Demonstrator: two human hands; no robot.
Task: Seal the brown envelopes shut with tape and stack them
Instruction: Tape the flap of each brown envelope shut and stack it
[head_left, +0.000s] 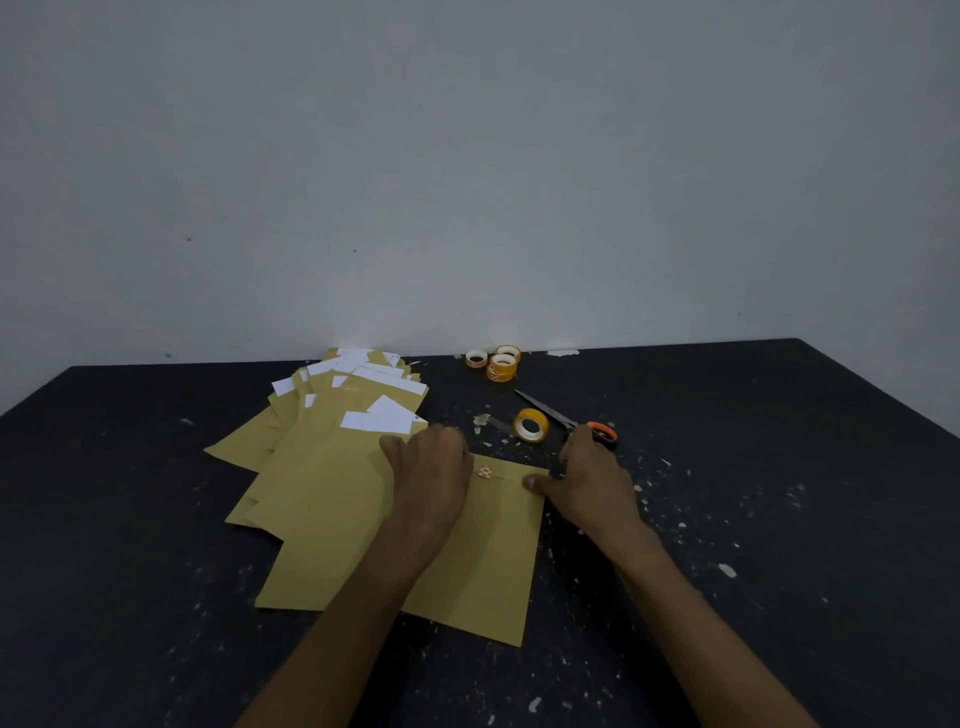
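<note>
- Over my remote link I watched the head view: one brown envelope (483, 561) lay flat on the black table (156, 597), straight in front of the person and slightly askew, its flap end pointing away from them.
- The left hand (431, 467) rested back-up on the envelope's far left corner. Its fingers bent down over the top edge and out of my sight, so I could not tell whether they gripped the paper or only pressed on it.
- The right hand (592, 483) sat at the far right corner. Its thumb lay flat along the flap line and its fingers curved over the corner; I could not tell whether they pinched the edge.
- Between the two hands, a short tape piece (484, 472) in orange and white was stuck on the flap line.
- The envelope's left side overlapped a pile of brown envelopes (322, 467), fanned out loosely toward the back left.
- White sheets (379, 421) stuck out of the tops of several envelopes in that pile.
- A yellow tape roll (531, 425) stood tilted just beyond the envelope, between the hands.
- Scissors (556, 414) lay just beside that roll, the orange handle close to the right hand's fingers; I could not make out whether they touched.
- A cluster of spare tape rolls (501, 364) sat near the back edge, by the grey wall (467, 156).
- Pale flecks and scraps were scattered over the tabletop.
</note>
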